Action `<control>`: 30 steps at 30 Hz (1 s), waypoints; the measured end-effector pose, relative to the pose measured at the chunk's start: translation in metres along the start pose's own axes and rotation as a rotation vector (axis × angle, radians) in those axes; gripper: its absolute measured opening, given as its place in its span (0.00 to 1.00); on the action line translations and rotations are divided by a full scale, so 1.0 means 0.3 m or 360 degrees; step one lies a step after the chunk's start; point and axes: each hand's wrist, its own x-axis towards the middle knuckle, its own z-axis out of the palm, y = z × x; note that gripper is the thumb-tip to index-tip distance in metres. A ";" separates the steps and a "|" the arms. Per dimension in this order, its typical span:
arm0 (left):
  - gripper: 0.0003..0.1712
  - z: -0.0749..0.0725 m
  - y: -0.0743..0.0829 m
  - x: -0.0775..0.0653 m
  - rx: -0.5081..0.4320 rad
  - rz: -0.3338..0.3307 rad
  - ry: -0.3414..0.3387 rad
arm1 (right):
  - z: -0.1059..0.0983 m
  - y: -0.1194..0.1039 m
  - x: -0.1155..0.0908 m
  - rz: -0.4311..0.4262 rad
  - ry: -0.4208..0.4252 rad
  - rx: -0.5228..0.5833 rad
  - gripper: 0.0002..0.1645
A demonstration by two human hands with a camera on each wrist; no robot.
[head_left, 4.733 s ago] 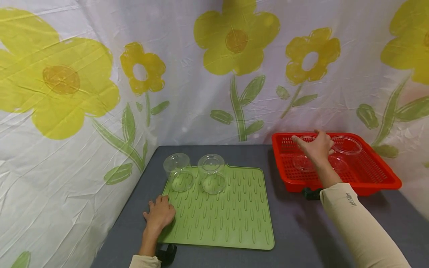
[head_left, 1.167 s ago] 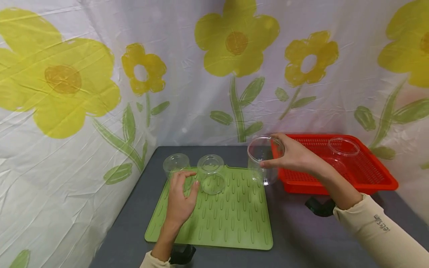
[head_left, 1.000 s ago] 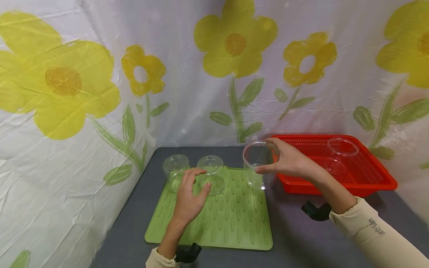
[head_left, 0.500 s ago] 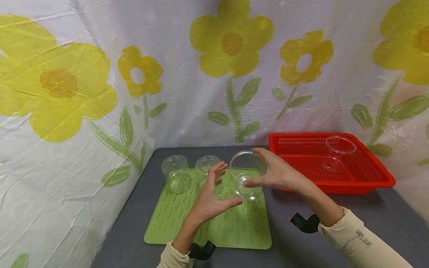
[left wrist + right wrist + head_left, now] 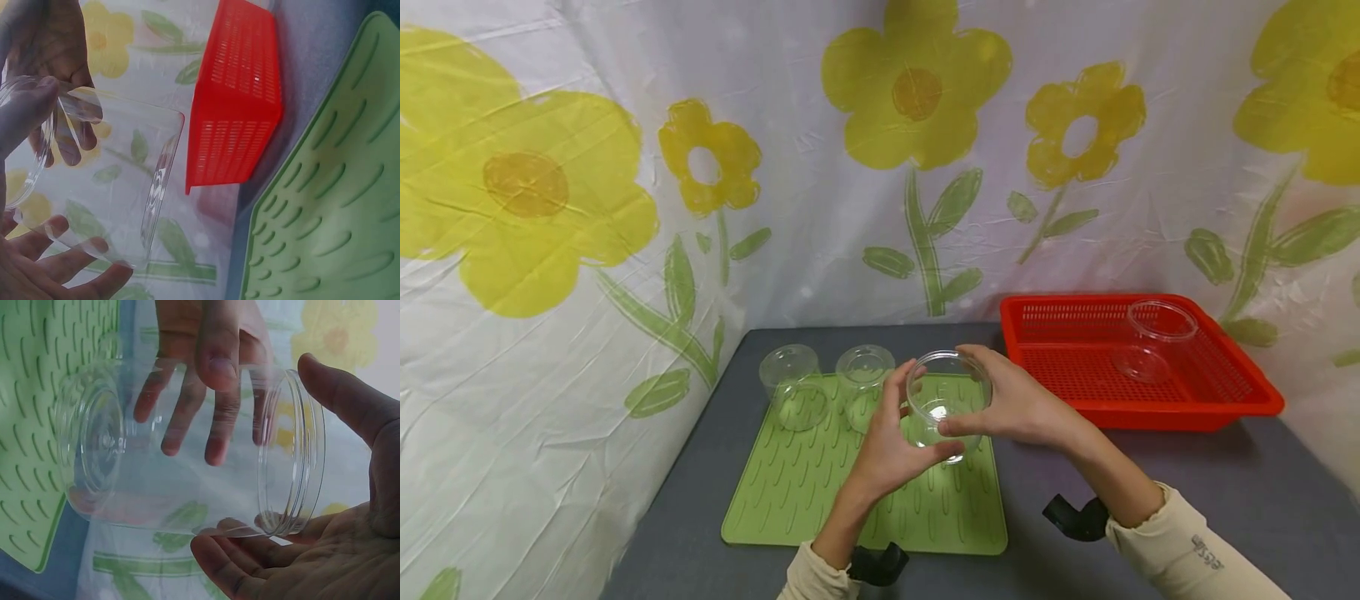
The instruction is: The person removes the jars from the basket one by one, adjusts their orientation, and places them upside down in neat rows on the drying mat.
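Between both hands is a clear plastic jar [image 5: 946, 392], its threaded mouth up and its base toward the green mat in the head view. My right hand [image 5: 1015, 402] grips it from the right near the rim. From the left, my left hand [image 5: 887, 450] curls round the same jar, thumb in front and fingers on the far side, as the right wrist view shows. Below is a green ridged drying mat [image 5: 925, 517]. At the mat's back left stand two more clear jars, the left jar [image 5: 790, 392] and the right jar [image 5: 859, 379]; they appear base up.
A red perforated basket [image 5: 1112, 415] stands at the back right of the grey table [image 5: 1075, 467], with one clear jar [image 5: 1153, 346] upright in it. A white curtain with yellow flowers [image 5: 917, 92] hangs close behind and at the left.
My right hand has taken a jar from the basket and carried it left over the mat. My left hand has risen from the mat's left edge and closed round that jar.
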 end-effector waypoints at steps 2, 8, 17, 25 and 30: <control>0.62 0.005 0.001 -0.001 0.0005 0.0005 0.0023 | 0.001 0.002 -0.005 -0.0002 0.0004 0.0009 0.62; 0.60 0.015 -0.001 -0.005 -0.0013 -0.0012 0.0050 | 0.000 0.026 -0.026 -0.0013 -0.0002 0.0055 0.63; 0.62 0.009 -0.002 -0.011 -0.0274 -0.0012 0.0079 | 0.020 0.135 -0.051 -0.0249 0.0031 0.0197 0.64; 0.63 0.001 -0.007 -0.007 -0.0573 0.0068 0.0015 | 0.073 0.193 -0.055 -0.0451 0.0180 0.0142 0.71; 0.62 0.006 -0.014 -0.004 -0.0714 0.0072 -0.0024 | 0.105 0.206 -0.054 -0.0514 0.0252 0.0178 0.71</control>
